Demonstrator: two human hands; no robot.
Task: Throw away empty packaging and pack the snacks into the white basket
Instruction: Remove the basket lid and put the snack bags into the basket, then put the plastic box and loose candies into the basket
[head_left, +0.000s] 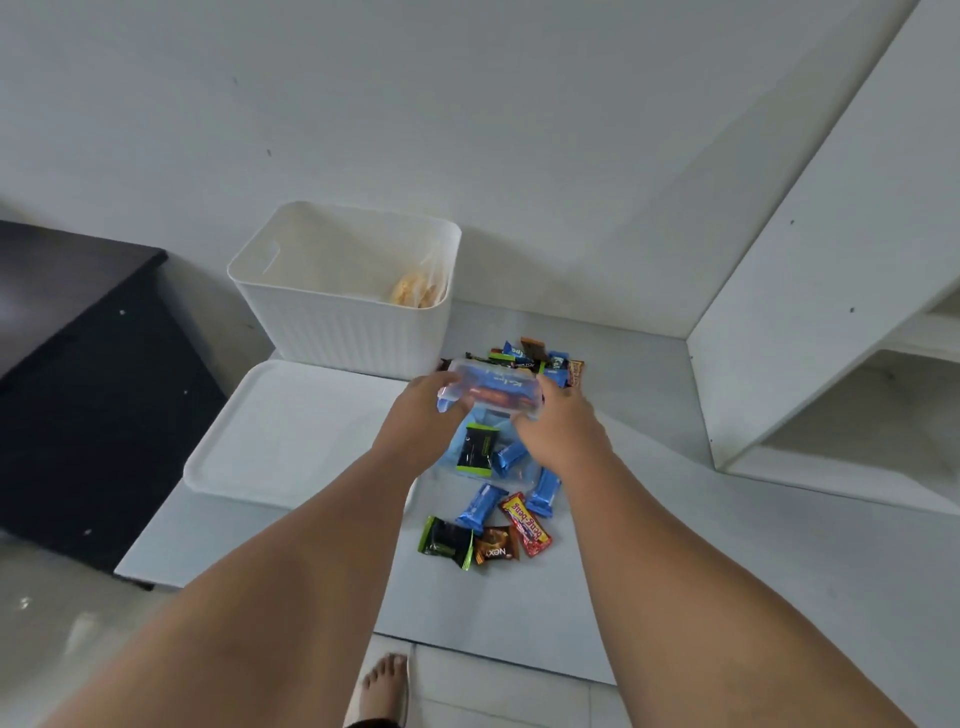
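Observation:
Both hands hold a clear plastic container (493, 389) with blue print and snacks inside, lifted above the table. My left hand (421, 415) grips its left end and my right hand (558, 423) grips its right end. The white ribbed basket (332, 322) stands just behind and to the left, with a clear bag of pale crackers (418, 293) in its right corner. Under my hands a blue-tinted lid (478, 462) carries a black-green packet and a blue packet. Several wrapped snacks (493, 525) lie in front of it, and another heap (540, 356) lies behind the container.
A flat white basket lid (291, 436) lies left of the snacks on the light grey table (675, 571). A white shelf unit (831, 312) stands at the right, a dark cabinet (78, 389) at the left. My bare foot (382, 686) shows on the tiled floor below.

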